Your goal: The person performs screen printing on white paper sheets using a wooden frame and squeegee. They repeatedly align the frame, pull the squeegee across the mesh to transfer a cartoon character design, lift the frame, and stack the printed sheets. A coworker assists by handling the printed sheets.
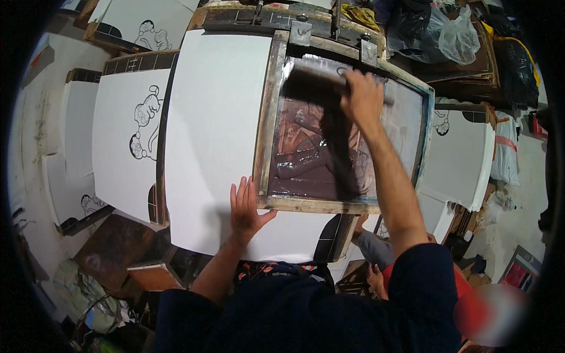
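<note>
A wooden-framed printing screen (263,119), smeared with dark brown ink, lies over a large white sheet (209,106) on the board and hangs from metal clamps (300,33) at its top. My right hand (364,100) is closed round a long squeegee (312,75) near the screen's top, casting a dark shadow down the mesh. My left hand (250,209) is open, fingers spread, on the white sheet at the screen's lower left corner, its fingertips beside or against the frame.
Boards with white sheets bearing black cartoon outlines (126,109) stand left and right (459,153). Plastic bags (456,38) are piled at the back right. Another person's bare foot (376,279) and grey-clothed leg show below the screen, by a red seat (456,282).
</note>
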The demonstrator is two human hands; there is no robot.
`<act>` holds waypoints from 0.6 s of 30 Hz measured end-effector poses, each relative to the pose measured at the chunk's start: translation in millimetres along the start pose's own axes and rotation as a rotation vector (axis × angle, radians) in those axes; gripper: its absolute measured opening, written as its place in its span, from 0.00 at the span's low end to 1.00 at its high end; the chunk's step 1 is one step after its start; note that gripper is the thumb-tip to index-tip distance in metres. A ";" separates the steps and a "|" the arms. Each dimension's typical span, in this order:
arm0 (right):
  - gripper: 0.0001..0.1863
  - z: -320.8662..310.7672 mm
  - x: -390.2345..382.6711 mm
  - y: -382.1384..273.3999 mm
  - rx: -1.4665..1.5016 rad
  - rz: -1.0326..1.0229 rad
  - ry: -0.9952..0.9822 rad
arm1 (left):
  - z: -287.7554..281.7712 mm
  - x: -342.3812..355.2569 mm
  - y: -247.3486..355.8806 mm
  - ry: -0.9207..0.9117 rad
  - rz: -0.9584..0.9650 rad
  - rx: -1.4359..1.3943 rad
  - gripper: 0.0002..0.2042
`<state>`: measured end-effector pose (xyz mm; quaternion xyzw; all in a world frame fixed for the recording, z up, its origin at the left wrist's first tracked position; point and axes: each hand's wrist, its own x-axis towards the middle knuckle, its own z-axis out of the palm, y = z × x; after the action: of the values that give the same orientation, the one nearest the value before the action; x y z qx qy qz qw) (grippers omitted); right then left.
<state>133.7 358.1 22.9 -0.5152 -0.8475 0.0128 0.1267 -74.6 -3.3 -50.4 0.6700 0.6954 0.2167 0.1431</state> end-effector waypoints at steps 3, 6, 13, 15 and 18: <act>0.29 10.0 47.1 12.2 -0.098 -0.043 0.051 | -2.0 1.3 1.6 -0.001 -0.010 0.006 0.57; 0.28 8.4 31.4 5.3 -0.121 -0.011 0.042 | -2.8 2.9 2.1 0.009 -0.005 0.018 0.56; 0.24 -22.2 -125.2 -49.9 -0.029 0.017 -0.070 | -2.1 0.9 0.2 0.045 0.052 0.025 0.56; 0.24 -33.5 -166.6 -68.9 -0.004 0.039 -0.120 | -1.2 0.2 -0.3 0.022 0.028 0.022 0.56; 0.25 -45.1 -211.3 -89.3 0.034 0.051 -0.148 | 1.1 0.5 -1.2 0.048 0.040 0.021 0.56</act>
<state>158.6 126.1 37.5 -0.5319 -0.8409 0.0684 0.0723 -75.1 -2.7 -52.0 0.6797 0.6875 0.2283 0.1152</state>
